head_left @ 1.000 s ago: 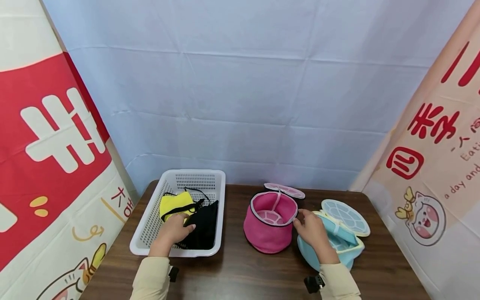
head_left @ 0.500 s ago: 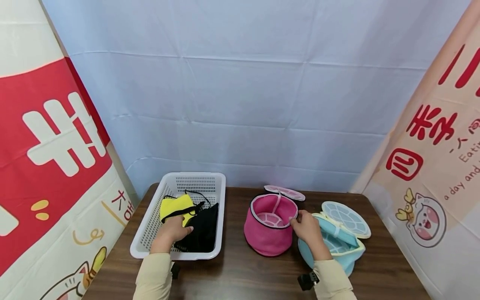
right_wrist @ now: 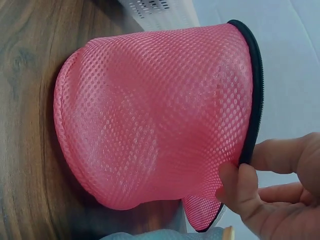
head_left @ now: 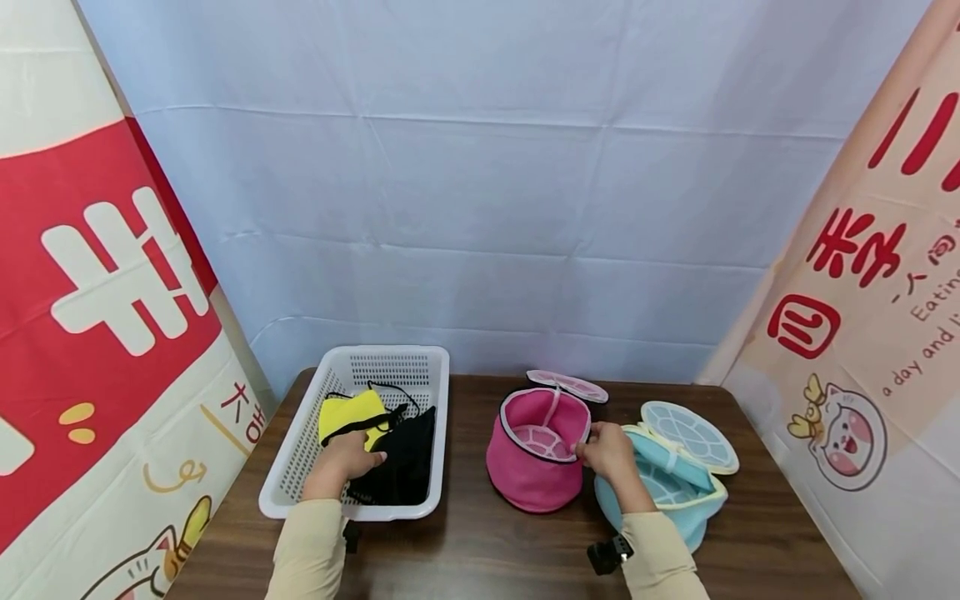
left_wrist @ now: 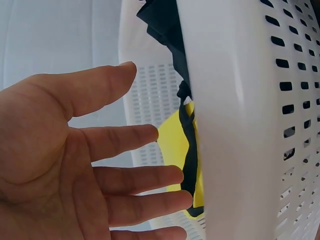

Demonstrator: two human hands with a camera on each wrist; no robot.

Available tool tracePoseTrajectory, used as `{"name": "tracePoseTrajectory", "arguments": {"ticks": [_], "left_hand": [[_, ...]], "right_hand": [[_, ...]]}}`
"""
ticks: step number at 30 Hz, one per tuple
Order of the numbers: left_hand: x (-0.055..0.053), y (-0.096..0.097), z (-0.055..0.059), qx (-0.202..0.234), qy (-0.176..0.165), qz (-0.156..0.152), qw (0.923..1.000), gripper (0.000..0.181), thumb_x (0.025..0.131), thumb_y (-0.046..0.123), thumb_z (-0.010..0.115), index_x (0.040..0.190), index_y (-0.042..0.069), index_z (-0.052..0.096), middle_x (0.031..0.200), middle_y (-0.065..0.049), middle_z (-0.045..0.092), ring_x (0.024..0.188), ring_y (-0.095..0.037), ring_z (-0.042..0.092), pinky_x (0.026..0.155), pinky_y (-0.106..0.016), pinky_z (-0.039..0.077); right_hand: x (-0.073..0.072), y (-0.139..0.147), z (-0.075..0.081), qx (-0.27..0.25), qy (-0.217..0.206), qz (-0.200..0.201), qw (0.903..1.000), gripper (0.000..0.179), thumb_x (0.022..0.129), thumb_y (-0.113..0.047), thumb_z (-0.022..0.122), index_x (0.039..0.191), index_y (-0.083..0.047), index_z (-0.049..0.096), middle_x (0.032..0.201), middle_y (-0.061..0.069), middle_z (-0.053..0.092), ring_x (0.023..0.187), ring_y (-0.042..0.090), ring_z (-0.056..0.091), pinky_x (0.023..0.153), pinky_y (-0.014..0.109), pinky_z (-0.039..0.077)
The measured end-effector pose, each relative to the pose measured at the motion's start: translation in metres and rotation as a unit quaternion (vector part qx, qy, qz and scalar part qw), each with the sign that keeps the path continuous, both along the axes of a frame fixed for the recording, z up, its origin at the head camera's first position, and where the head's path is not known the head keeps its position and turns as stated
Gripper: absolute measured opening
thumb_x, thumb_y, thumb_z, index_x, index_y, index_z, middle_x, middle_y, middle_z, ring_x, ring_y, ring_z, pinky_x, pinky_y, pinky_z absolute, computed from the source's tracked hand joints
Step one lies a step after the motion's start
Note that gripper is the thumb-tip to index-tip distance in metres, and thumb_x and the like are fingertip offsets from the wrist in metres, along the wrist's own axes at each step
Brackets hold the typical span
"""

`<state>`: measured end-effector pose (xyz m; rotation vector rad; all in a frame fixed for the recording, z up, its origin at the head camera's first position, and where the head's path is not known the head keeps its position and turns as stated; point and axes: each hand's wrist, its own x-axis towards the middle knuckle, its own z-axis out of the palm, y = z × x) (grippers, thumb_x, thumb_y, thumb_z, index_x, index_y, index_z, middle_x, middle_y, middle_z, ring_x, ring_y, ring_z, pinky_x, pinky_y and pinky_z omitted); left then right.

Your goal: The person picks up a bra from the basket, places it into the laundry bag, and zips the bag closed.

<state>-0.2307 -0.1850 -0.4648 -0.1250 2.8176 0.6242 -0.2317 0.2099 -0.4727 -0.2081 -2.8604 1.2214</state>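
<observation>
My left hand [head_left: 345, 460] hovers over the near side of a white perforated basket [head_left: 442, 392], its fingers straight in the left wrist view [left_wrist: 100, 155]. Inside lie a yellow cloth piece [head_left: 351, 410] with black straps and a black cloth piece [head_left: 405, 462]; whether the fingertips touch them, I cannot tell. With thumb and fingers, my right hand [head_left: 611, 457] pinches the black zippered rim of a pink mesh laundry bag [head_left: 534, 479]. The bag stands upright, its round lid [head_left: 567, 386] folded back. In the right wrist view its mesh side [right_wrist: 155, 115] bulges slightly.
A light-blue mesh bag [head_left: 693, 512] with its lid [head_left: 690, 435] folded back sits right of the pink one, partly behind my right forearm. All stand on a dark wooden table [head_left: 465, 550]. A pale-blue cloth [head_left: 480, 208] hangs behind, with printed cloths at both sides.
My right hand has shifted slightly left along the pink bag's rim, drawing the rim's right side slightly inward. The left hand stays almost in place over the basket.
</observation>
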Motion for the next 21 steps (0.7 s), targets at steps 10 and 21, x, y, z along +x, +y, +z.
{"name": "tracePoseTrajectory", "arguments": {"ticks": [10, 21], "left_hand": [[-0.006, -0.003, -0.002, -0.03, -0.016, 0.01, 0.9994, 0.053, 0.086, 0.028, 0.065, 0.123, -0.009, 0.053, 0.12, -0.027, 0.053, 0.105, -0.042, 0.051, 0.086, -0.053, 0.041], [-0.007, -0.008, -0.011, -0.029, -0.048, 0.011, 0.9984, 0.05, 0.087, 0.028, 0.065, 0.117, -0.01, 0.056, 0.114, -0.027, 0.055, 0.098, -0.037, 0.054, 0.082, -0.048, 0.043]], "right_hand": [[-0.002, -0.003, 0.0, 0.002, -0.01, 0.006, 0.9999, 0.052, 0.074, -0.005, 0.07, 0.116, 0.02, 0.051, 0.064, 0.006, 0.052, 0.069, 0.024, 0.049, 0.069, 0.039, 0.045], [-0.002, -0.003, -0.004, -0.034, -0.013, -0.01, 0.9993, 0.053, 0.074, -0.005, 0.07, 0.115, 0.022, 0.049, 0.075, 0.016, 0.059, 0.078, 0.029, 0.053, 0.078, 0.045, 0.045]]}}
